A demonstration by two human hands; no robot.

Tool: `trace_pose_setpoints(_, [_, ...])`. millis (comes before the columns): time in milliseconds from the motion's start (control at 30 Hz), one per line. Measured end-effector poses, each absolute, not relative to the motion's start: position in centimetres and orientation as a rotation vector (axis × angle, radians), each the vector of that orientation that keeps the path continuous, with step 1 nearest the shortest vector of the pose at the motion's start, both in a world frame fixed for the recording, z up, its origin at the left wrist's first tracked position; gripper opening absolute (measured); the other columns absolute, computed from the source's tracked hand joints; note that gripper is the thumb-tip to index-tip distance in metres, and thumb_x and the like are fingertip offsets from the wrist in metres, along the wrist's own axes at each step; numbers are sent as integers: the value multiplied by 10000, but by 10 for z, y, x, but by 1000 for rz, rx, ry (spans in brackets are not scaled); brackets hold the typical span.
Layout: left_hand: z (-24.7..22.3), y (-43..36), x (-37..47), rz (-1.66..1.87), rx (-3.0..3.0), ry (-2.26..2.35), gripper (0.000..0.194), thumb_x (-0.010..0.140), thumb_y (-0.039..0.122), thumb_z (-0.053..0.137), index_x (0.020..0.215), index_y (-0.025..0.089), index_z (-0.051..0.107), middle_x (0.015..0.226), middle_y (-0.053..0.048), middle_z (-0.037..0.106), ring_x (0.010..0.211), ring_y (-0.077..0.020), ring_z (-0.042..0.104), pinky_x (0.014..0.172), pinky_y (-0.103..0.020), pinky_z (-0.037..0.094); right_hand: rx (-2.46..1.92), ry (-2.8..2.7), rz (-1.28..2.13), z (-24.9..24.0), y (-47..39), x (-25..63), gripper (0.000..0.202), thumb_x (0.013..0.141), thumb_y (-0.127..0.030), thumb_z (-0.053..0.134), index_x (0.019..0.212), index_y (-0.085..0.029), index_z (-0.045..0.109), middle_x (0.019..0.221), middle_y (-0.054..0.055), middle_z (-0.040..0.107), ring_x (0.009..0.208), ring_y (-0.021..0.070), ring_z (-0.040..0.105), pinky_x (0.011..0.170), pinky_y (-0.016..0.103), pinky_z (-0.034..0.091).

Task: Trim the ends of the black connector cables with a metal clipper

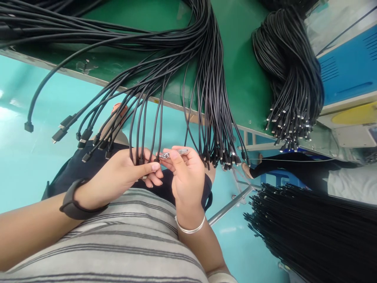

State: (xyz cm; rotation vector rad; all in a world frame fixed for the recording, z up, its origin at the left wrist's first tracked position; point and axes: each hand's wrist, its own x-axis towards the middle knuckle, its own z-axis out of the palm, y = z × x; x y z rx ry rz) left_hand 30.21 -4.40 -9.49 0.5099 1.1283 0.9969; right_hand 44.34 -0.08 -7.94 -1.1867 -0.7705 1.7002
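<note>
My left hand (129, 169) is closed around the ends of several black cables (143, 133), with thumb and fingertips pinching a plug near my right hand. Some of those plugs are hidden by the fingers. In my right hand (187, 177) is a small shiny nail clipper (182, 151), its tip touching or very close to the plug at my left fingertips. To the left, more cable ends with black plugs (60, 135) hang over the table edge. On the right of my hands hangs a dense bunch of cables (210, 98) with metal-tipped plugs.
The green table (238, 63) runs across in front of me. A coiled cable bundle (290, 63) lies on it at right, beside a blue machine (347, 67). A large stack of black cables (318, 232) is at lower right, near a metal frame (231, 204). Another person's dark-clothed leg (288, 167) shows behind.
</note>
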Motion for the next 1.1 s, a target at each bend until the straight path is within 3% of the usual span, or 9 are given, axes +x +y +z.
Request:
trace_pose_setpoints(367, [-98,-45,308,1008,399,1183,378,689,369,889,873,165,629,671,-29,729,569,-171,702,530,-232,585,-1081,-795,1751,-86,0,445,190,810,-294,769,929,-212,646,877,-1,758,794,161,756,810,323,604])
trace_pose_setpoints(533, [-98,-45,309,1009,386,1276,377,694,387,885,745,164,585,665,-50,738,597,-183,717,526,-226,579,-1105,-821,1698,-86,0,446,184,816,-292,760,928,-211,640,872,-3,746,808,173,760,859,360,602])
trace_pose_setpoints(667, [-99,-46,308,996,415,1288,342,751,422,842,809,155,637,858,-109,784,718,-223,754,544,-230,586,-1073,-822,1698,-86,0,446,179,822,-286,757,932,-207,639,861,1,750,862,182,757,907,378,590])
trace_pose_setpoints(833, [-100,-46,305,983,494,1201,296,838,435,760,973,173,737,1044,-107,776,821,-217,756,627,-225,605,-1073,-755,1761,-89,1,444,179,819,-283,763,921,-205,638,854,-1,754,841,172,759,788,312,617])
trace_pose_setpoints(1100, [-93,-43,305,1003,545,1120,164,891,352,710,898,199,767,911,-19,779,744,-164,732,597,-184,563,-1149,-806,1754,-91,2,443,242,774,-338,799,913,-207,650,837,14,769,769,158,738,724,291,615])
